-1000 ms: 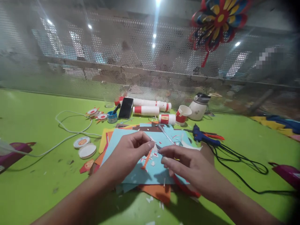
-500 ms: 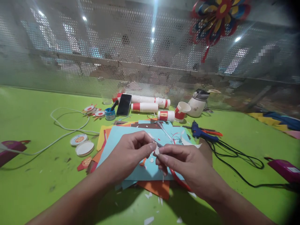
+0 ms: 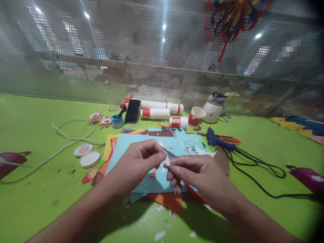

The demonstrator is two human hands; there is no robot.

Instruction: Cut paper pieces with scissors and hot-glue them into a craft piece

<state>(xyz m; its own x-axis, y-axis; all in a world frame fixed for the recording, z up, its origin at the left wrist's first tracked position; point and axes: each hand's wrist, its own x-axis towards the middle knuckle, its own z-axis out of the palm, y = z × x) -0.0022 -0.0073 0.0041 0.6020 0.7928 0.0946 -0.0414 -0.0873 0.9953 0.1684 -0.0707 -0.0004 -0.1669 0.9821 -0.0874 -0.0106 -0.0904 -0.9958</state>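
Between my two hands is a small white piece of paper (image 3: 167, 160), held just above a stack of coloured paper. My left hand (image 3: 140, 165) pinches its upper left side between thumb and forefinger. The thumb and forefinger of my right hand (image 3: 199, 177) are closed on its lower right side. Below the right hand show the red handle and grey blades of scissors (image 3: 194, 194); whether that hand touches them I cannot tell. The light blue sheet (image 3: 124, 148) on top of the stack carries small white, red and orange scraps.
Behind the stack are a phone (image 3: 133, 110), a blue paint jar (image 3: 117, 121), paper cups (image 3: 196, 118) and a kettle (image 3: 214, 108). A blue glue gun (image 3: 217, 141) with a black cord lies right. Round white lids (image 3: 90, 159) and a white cord (image 3: 68, 145) are left.
The view has shifted slightly. The white piece has turned a little in my fingers and shows more of its face. Both hands keep their pinch.
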